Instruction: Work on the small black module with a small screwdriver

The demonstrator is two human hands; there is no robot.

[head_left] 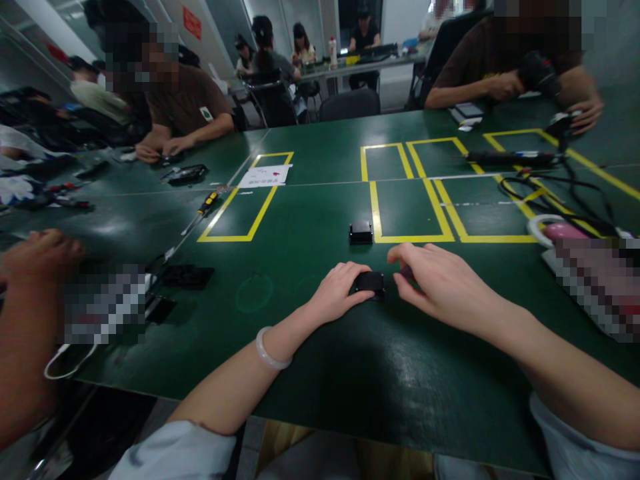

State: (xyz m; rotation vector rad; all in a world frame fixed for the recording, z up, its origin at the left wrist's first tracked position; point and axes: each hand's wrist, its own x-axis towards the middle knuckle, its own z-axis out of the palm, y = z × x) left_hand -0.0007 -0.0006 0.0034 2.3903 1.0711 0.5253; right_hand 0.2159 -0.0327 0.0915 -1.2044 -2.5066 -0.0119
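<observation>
On the green table, a small black box-like part (371, 285) is held by my left hand (341, 291), its thumb and fingers around the part's left side. My right hand (437, 280) hovers just to the right of that part, its thumb and index finger apart and curved toward it. Something dark shows faintly between those fingers, too small to make out. A second black part (361, 233) stands beyond my left hand, near a yellow tape corner, with neither hand touching it.
Yellow tape rectangles (413, 239) mark the table. A screwdriver (207, 203), black parts (187, 276) and a co-worker's arm (30, 333) are at the left. Black cables (575, 193) and a pink object (565, 231) lie right. People sit across the table.
</observation>
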